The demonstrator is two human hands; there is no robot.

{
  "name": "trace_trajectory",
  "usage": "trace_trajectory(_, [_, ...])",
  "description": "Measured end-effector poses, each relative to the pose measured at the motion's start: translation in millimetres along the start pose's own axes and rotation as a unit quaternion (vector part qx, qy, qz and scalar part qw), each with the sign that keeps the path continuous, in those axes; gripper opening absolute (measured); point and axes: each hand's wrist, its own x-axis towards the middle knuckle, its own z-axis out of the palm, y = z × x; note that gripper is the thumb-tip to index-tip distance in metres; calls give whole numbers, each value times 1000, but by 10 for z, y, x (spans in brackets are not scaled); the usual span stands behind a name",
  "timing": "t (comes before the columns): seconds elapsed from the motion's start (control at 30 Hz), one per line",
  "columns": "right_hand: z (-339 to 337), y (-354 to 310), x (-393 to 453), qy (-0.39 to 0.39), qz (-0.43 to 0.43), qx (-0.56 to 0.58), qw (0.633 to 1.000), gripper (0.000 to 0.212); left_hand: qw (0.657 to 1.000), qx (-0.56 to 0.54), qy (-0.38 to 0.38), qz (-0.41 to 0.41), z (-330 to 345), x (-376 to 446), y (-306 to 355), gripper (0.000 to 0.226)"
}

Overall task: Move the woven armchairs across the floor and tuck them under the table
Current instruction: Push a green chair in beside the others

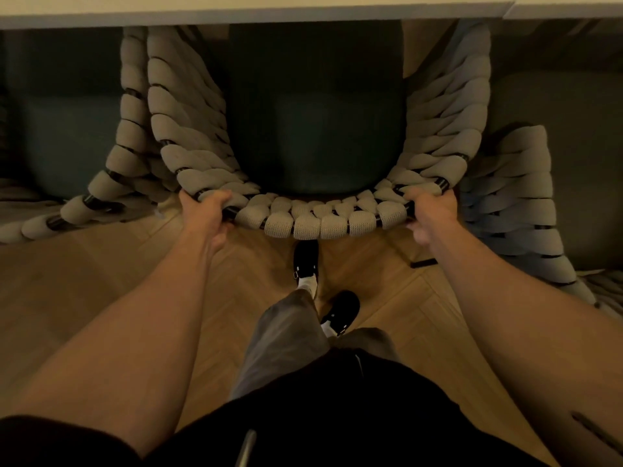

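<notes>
At the far left a neighbouring woven armchair point(111, 183) stands with its dark seat cushion already beneath the pale table edge point(236, 15), its rope-wrapped rim curving down toward the herringbone wood floor point(84, 271). Just right of it, the left hand point(205, 210) grips the back rail of the middle woven armchair point(317, 220), fingers curled over the top of the dark frame where the thick woven bands thin out, thumb tucked beneath. The chair's teal seat cushion point(317, 129) lies straight ahead of the fingers, its front already under the tabletop, so the chair's front-to-back axis runs directly away from the person and square to the table edge. Below the rail's centre a black shoe point(306, 257) is planted forward, the other shoe point(342, 311) set back, a stride that suits a push. On the right end of the rail the right hand point(428, 214) clamps the frame in the same manner, fingers wrapped over, thumb side below. The two hands sit at roughly equal reach, one at each corner of the backrest, neither clearly nearer. Judging from this, the step in hand is the final shove: the backrest is well clear of the table edge, so an even push along that axis should slide it home without twisting into either neighbour. At the far right a third armchair point(519, 203) stands close beside, its woven side just beside the right hand
</notes>
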Motion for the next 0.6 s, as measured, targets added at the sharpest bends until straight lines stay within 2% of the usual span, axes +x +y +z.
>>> trace_trajectory(0.13, [-24,-40,-3,5,-11,-6,1000,62,1000,-15,-5,-4,39,-16,-34,75])
trace_trajectory(0.33, [-76,44,34,4,-24,1,1000,45,999,-33,9,5,50,38,-70,77])
trace_trajectory(0.5, [-110,176,55,8,-33,-13,999,42,1000,-30,0,-4,-44,132,-150,63])
trace_trajectory(0.6, [-105,205,88,17,-39,-26,999,39,999,-33,-6,-8,-74,206,-172,62])
